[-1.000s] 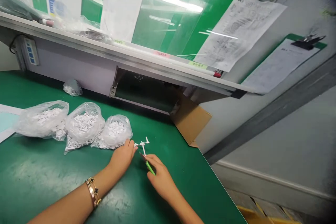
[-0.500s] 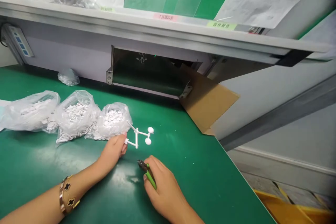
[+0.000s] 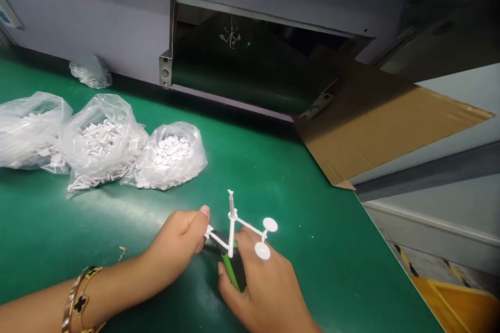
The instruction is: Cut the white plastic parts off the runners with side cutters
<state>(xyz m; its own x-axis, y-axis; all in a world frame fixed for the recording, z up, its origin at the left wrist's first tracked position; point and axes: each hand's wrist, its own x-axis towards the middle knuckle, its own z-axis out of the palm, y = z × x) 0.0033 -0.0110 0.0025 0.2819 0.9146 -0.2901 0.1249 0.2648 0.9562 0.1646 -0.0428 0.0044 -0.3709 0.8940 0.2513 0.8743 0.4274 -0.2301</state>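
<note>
My left hand [image 3: 182, 237] pinches a small end piece of a white plastic sprue [image 3: 232, 229], whose branches reach rightward and carry two round discs. In my right hand [image 3: 265, 281] are green-handled cutting pliers [image 3: 230, 272], fingers wrapped around the handles. Their dark jaws lie beside the sprue's lower arm, close to my left fingertips; whether the blades touch the plastic I cannot tell. The sprue's discs hang in front of my right knuckles. Beyond my hands stands a clear plastic bag of white round pieces [image 3: 172, 153].
Bags of small white rod-like pieces [image 3: 99, 138] and other white parts [image 3: 31, 132] stand at left. A crumpled clear bag [image 3: 91, 72] lies by the back wall. Behind is a wall opening with a dark green surface [image 3: 242, 78]; a cardboard flap [image 3: 375, 125] leans at its right.
The pliers have moved from apart to beside the sprue's lower arm, and my hands have come together. The view has tilted down and closer to the table.
</note>
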